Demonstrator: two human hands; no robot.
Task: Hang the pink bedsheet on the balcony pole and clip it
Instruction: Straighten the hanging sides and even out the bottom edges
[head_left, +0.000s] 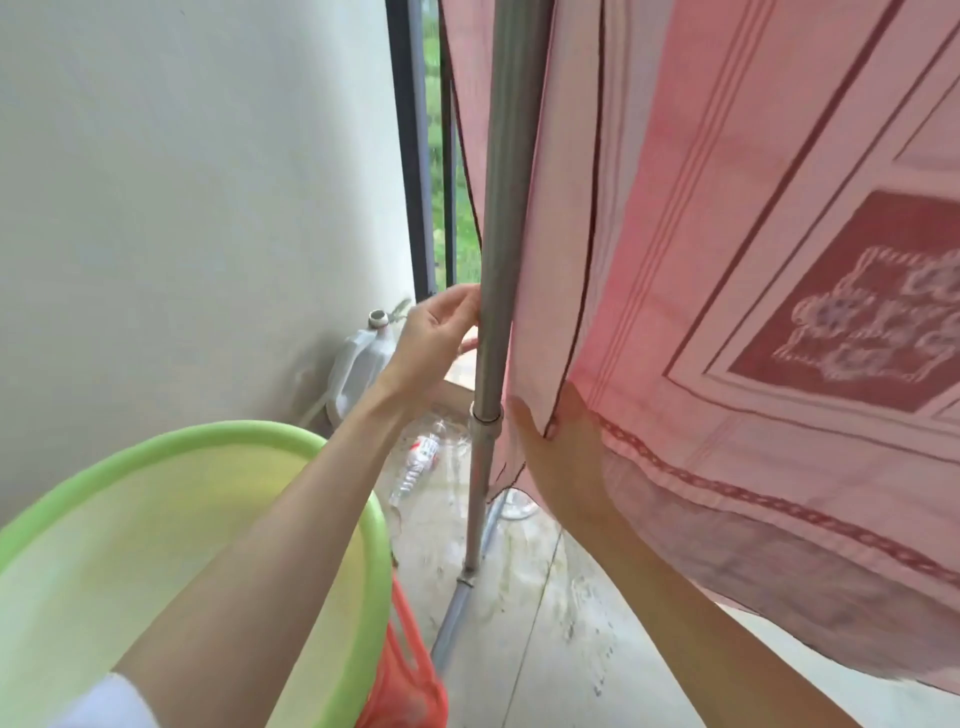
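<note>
Fingers first: our right hand (563, 447) lies flat and straight against the back of the pink bedsheet (753, 260), with a thumb tip showing at the cloth's corner hem; it presses the fabric and does not grip it. Our left hand (436, 338) reaches past the upright steel pole (501, 234), its fingers (457, 306) lightly curled at the pole's far side. Whether they pinch the sheet's other edge or a clip we cannot tell, as the pole hides the tips.

Nearest us sits a green plastic basin (291, 441) with an orange mesh bag (402, 670) beside it. Beyond lie a clear plastic bottle (421, 457) on the wet balcony floor (545, 623) and a white jug (366, 358) in the wall corner.

We judge the hanging largely done: the sheet already drapes from above, its lower hem near the pole's joint. No clip shows, so clipping seems left.

It looks thin and damp, pale pink with dark red border lines, a chain-pattern band and a maroon floral panel.
</note>
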